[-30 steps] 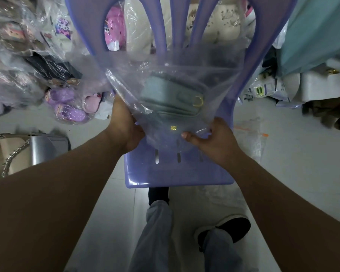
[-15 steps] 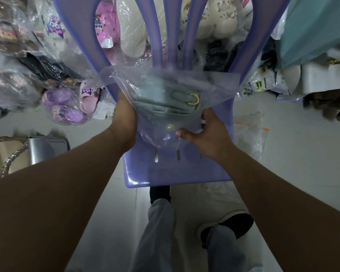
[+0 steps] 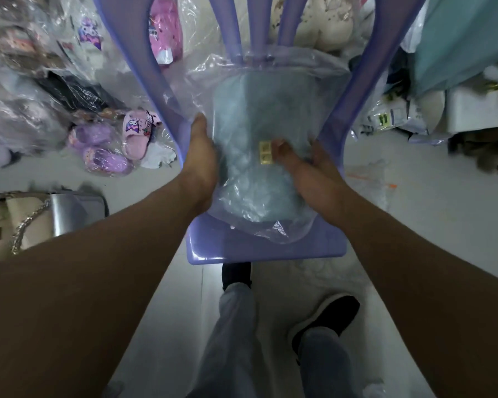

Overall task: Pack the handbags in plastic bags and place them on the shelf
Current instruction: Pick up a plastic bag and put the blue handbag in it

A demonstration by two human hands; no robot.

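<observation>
A pale grey-green handbag (image 3: 259, 116) with a gold clasp (image 3: 265, 152) lies inside a clear plastic bag (image 3: 270, 67) on the seat of a purple plastic chair (image 3: 265, 251). My left hand (image 3: 200, 159) grips the bag's left side. At the right side, my right hand (image 3: 308, 168) holds the package with the thumb near the clasp. The bag's open end points toward the chair back. Crumpled plastic hangs over the seat's front part.
On the floor at the left lie a beige and silver handbag with a chain (image 3: 43, 216) and bagged purple and pink slippers (image 3: 112, 142). Wrapped goods pile behind the chair. A loose plastic bag (image 3: 368, 182) lies right of the chair. My feet (image 3: 325, 317) stand below the seat.
The bagged handbag has been lowered and turned flat onto the chair seat, its clasp now near my right thumb. Both hands slid along its sides.
</observation>
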